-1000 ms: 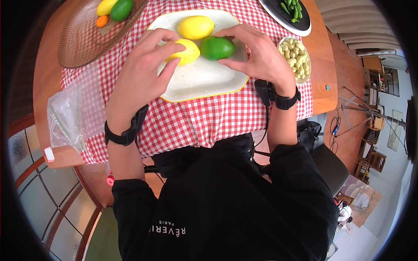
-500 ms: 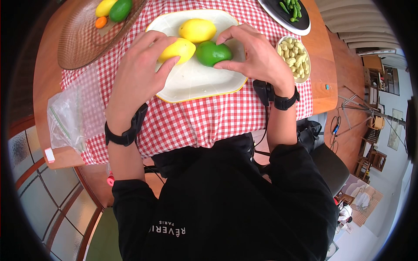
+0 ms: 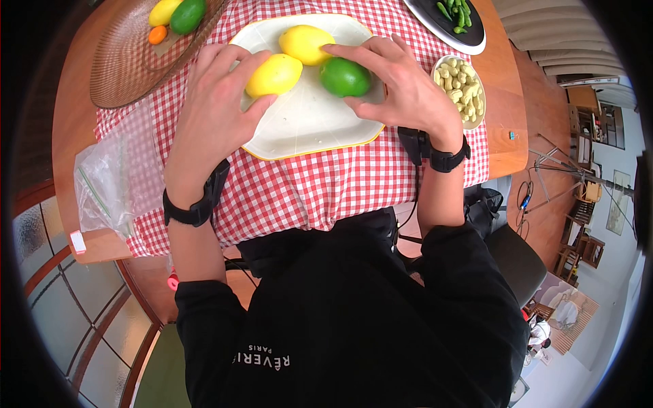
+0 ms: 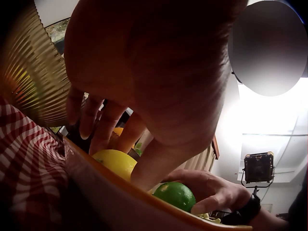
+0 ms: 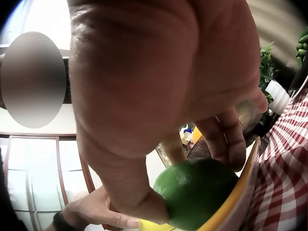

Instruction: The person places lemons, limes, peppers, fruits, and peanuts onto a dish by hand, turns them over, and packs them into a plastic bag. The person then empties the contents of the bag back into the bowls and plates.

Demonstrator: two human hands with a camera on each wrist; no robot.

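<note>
A white plate (image 3: 306,132) with a yellow rim bears two lemons and a lime. My left hand (image 3: 221,92) curls round the nearer lemon (image 3: 275,75), thumb on the near side and fingers over its left. In the left wrist view that lemon (image 4: 115,163) shows behind the thumb. My right hand (image 3: 411,85) arches over the lime (image 3: 345,77), its index fingertip at the far lemon (image 3: 306,44). In the right wrist view the thumb lies against the lime (image 5: 195,192), other fingers behind it.
A ribbed brown dish (image 3: 122,71) with fruit stands far left, beside a clear plastic bag (image 3: 102,183). At the right are a bowl of peanuts (image 3: 462,92) and a black plate (image 3: 469,37) with green peppers. A checked cloth (image 3: 306,187) covers the table.
The nearer lemon has shifted slightly left with my left hand. The lime first came nearer, then moved back to the right, and my right index finger now reaches the far lemon.
</note>
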